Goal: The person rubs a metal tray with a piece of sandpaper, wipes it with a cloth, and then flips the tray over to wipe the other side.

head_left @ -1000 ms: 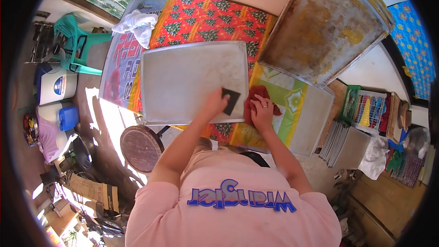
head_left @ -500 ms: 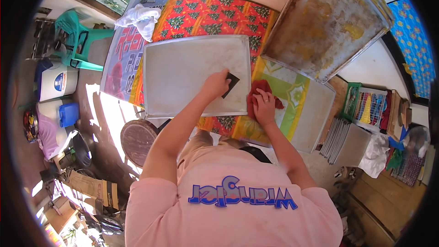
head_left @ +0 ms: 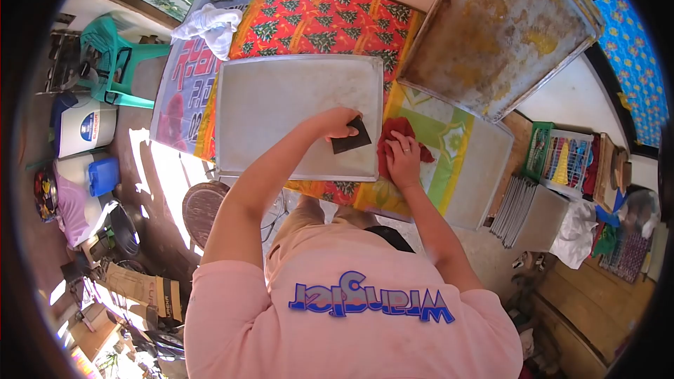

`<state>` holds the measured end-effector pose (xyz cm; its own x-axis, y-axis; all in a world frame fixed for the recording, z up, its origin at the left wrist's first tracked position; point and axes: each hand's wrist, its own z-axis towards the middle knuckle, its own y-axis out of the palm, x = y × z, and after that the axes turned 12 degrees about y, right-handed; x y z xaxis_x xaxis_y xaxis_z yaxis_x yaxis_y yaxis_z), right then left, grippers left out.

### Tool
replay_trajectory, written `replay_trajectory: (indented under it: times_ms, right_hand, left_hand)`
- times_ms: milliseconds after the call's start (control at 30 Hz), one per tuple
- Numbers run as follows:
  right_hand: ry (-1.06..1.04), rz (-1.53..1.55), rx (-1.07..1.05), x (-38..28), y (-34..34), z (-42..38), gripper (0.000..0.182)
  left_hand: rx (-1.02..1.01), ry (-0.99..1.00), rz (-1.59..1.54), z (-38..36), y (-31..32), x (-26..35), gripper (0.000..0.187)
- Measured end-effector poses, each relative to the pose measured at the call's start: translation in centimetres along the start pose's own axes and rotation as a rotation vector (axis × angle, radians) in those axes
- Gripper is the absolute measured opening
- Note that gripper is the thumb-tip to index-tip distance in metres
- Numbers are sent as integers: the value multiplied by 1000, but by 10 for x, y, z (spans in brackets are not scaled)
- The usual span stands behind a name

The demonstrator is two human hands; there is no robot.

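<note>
A flat grey metal baking tray (head_left: 281,112) lies on the covered table, with faint brownish marks toward its upper right. My left hand (head_left: 337,123) is closed on a flat black square scraper (head_left: 351,139), held against the tray's right half. What the scraper is made of cannot be made out. Beside the tray's right edge, my right hand (head_left: 403,158) is closed over a crumpled red cloth (head_left: 394,130), a ring on one finger. Part of the cloth is hidden under that hand and touches the tray's rim.
Large stained trays (head_left: 498,35) lean in a stack at the upper right. A white cloth (head_left: 210,28) lies on the table's far left, over the patterned cover (head_left: 316,17). Another tray (head_left: 484,168) sits at the right. A round stool (head_left: 203,214) and a green chair (head_left: 116,63) stand left.
My left hand and the black scraper have shifted slightly, and the scraper has turned to show more of its face. My right hand stays on the red cloth.
</note>
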<state>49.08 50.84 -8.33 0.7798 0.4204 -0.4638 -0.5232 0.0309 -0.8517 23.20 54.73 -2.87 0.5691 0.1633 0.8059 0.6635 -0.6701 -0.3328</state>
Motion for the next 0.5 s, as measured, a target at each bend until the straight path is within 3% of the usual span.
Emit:
replay_trajectory:
  times_ms: [133, 233, 333, 433, 500]
  right_hand:
    - [1, 10, 6, 1, 2, 0, 24]
    - [7, 7, -1, 2, 4, 0, 24]
    - [9, -1, -4, 2, 4, 0, 24]
    - [12, -5, -6, 2, 4, 0, 24]
    - [19, -1, -14, 2, 4, -1, 24]
  left_hand:
    - [-184, 8, 145, -12, 4, 16, 33]
    - [-63, -1, 180, -9, 8, 8, 33]
    - [-160, 212, 365, -11, 16, -3, 34]
    - [22, 122, 368, -10, 10, -4, 35]
    - [-102, 188, 380, -12, 13, -3, 34]
